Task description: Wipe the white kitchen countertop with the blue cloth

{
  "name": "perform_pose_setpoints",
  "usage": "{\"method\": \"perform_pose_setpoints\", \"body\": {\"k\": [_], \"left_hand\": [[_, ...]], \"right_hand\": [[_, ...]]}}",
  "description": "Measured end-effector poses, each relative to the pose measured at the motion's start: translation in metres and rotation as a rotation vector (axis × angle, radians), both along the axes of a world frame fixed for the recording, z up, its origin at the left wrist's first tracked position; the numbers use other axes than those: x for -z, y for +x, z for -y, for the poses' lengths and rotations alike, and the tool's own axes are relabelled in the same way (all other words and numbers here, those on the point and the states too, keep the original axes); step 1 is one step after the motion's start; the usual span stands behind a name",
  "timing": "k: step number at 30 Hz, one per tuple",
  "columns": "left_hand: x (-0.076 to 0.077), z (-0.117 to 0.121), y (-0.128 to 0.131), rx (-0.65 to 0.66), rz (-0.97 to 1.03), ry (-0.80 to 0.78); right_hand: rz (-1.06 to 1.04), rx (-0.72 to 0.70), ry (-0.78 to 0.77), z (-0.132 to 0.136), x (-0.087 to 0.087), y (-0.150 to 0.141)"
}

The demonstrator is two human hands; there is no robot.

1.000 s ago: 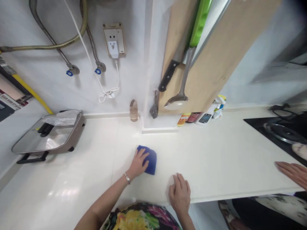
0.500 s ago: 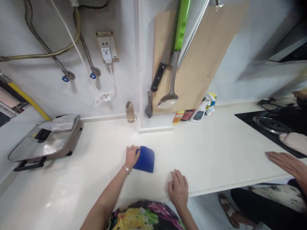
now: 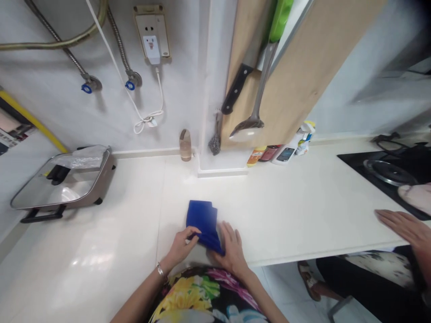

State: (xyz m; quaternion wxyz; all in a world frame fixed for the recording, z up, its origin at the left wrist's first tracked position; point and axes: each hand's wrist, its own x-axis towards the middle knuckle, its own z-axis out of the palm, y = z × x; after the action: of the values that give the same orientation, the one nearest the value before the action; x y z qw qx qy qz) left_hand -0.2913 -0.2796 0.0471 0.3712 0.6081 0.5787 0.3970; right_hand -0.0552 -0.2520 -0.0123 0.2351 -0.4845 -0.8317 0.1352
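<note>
Cloth [image 3: 202,217] in the head view: saw it blue and folded on the white table [image 3: 286,202], near edge bunched up, right in front of the floral top [image 3: 198,291]. Pinched that edge between thumb and fingertips of the left hand [image 3: 183,244], and wore a silver bracelet [image 3: 159,268] on that wrist. Laid the right hand [image 3: 232,251] at the cloth's near right corner, thumb spread apart from the fingers; could not tell how much of the corner touched the palm. Had both hands near each other, at the table's near side.

Saw a lidded pan [image 3: 63,184] well to the left, with a clear plastic bag [image 3: 84,157] on top. Saw a small bottle [image 3: 185,145] by the wall, beyond the cloth, and, farther right, a row of bottles [image 3: 267,153] below a wooden board [image 3: 303,89]. Found a knife [image 3: 236,89] and a ladle [image 3: 247,128] hanging before the board, a scrubber [image 3: 214,143] left of them. At far right, saw a black stove [image 3: 357,168] and another person's hand [image 3: 406,224] over the table's edge.
</note>
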Motion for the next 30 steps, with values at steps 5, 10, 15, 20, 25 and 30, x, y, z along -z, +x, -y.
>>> {"method": "perform_pose_setpoints", "body": {"k": [5,10,15,20,25,30], "left_hand": [[-0.01,-0.021,0.007,-0.09,0.262,-0.083],[-0.043,-0.099,0.023,-0.082,0.449,-0.069],[-0.103,-0.168,0.06,0.118,0.509,0.088],[-0.112,-0.176,0.054,0.338,0.465,0.163],[-0.042,-0.147,-0.012,0.298,0.223,-0.036],[0.009,-0.105,-0.077,0.097,-0.081,-0.094]], "right_hand": [[-0.174,-0.115,-0.084,-0.026,0.005,-0.017],[-0.499,0.058,-0.192,-0.076,-0.03,-0.006],[-0.548,0.302,0.026,-0.115,-0.098,0.028],[-0.431,0.339,0.338,-0.101,-0.106,0.041],[-0.282,-0.112,0.035,-0.04,-0.06,0.013],[-0.353,0.025,-0.129,-0.033,-0.029,0.022]]}}
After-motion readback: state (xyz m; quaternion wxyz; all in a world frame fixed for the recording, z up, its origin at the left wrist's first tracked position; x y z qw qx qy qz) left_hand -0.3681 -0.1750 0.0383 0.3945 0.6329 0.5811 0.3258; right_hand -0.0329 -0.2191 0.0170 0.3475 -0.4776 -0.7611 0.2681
